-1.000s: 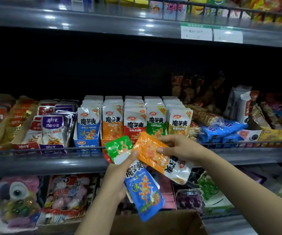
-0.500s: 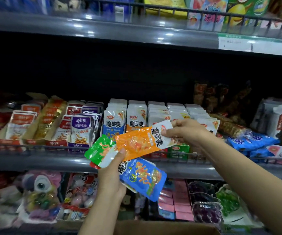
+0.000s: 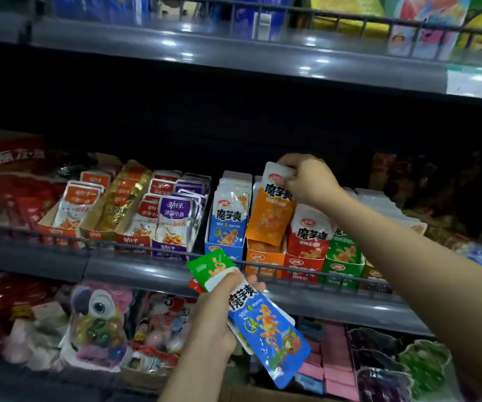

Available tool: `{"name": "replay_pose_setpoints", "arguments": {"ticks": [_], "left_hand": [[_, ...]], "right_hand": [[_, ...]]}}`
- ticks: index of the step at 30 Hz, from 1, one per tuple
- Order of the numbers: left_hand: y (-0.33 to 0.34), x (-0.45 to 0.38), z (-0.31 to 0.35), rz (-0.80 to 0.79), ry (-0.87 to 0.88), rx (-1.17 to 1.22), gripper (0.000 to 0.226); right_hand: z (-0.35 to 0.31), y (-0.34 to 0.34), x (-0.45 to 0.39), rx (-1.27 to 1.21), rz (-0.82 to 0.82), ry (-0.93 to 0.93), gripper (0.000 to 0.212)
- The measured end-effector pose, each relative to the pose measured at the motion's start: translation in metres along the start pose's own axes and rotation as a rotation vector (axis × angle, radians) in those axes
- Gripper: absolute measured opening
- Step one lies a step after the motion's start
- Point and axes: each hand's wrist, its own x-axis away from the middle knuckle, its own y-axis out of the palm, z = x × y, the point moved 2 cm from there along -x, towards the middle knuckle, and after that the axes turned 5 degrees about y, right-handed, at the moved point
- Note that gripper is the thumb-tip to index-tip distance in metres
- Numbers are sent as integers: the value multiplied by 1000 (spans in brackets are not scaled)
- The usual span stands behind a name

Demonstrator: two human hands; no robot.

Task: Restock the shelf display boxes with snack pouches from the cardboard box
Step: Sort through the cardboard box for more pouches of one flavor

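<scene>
Left hand [image 3: 215, 320]: my grip curls round a fan of pouches, blue pouch [image 3: 268, 335] foremost, green pouch [image 3: 210, 264] behind.
Right hand [image 3: 306, 179]: I pinch the orange pouch [image 3: 271, 210] by its top, over the orange display box [image 3: 264, 258].
Shelf [image 3: 135, 271]: carries the boxes.

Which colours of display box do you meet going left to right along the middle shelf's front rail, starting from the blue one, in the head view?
blue display box → orange display box → red display box → green display box

Raised pouch [image 3: 271, 207] above display boxes [image 3: 264, 261] (mid-shelf); fanned pouches [image 3: 266, 326] below, left.
</scene>
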Motion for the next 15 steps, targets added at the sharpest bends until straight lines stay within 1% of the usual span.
{"name": "replay_pose_setpoints", "arguments": {"ticks": [3, 5, 7, 11, 13, 15], "left_hand": [[-2, 0, 3, -42, -34, -26, 17], [-2, 1, 6, -63, -21, -38, 23], [-2, 1, 9, -74, 29, -42, 25], [-2, 1, 13, -84, 105, -47, 23], [-2, 2, 14, -100, 129, -53, 21], [-3, 2, 14, -101, 154, -89, 18]], "right_hand": [[-6, 13, -6, 93, -120, 92, 30], [-6, 21, -7, 181, -229, 135, 38], [-3, 28, -7, 216, -281, 144, 47], [5, 29, -9, 150, -287, 135, 44], [7, 27, -9, 67, -291, 112, 41], [8, 21, -5, -15, -247, 81, 36]]}}
